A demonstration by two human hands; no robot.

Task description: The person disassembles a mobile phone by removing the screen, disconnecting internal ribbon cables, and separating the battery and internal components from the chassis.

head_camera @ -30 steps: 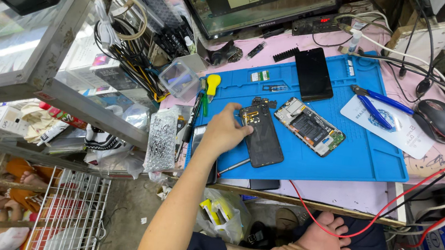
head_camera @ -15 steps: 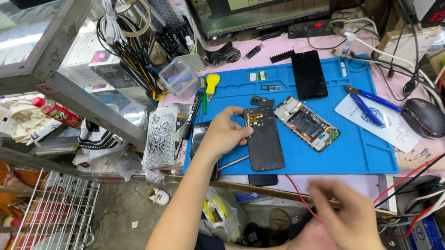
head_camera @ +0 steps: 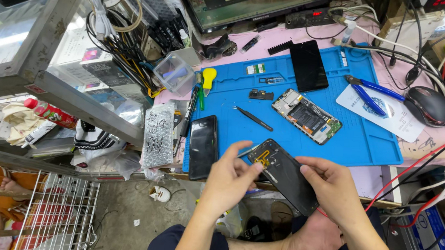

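Both hands are gripping a dark phone back (head_camera: 283,174) just off the front edge of the blue mat (head_camera: 364,140): the left hand (head_camera: 230,176) is pinching its near end, the right hand (head_camera: 331,187) is clamped on its far side. On the mat, a black phone (head_camera: 203,146) is lying at the front left corner, tweezers (head_camera: 254,118) and an opened phone (head_camera: 306,116) near the middle, blue pliers (head_camera: 372,91) by the right edge.
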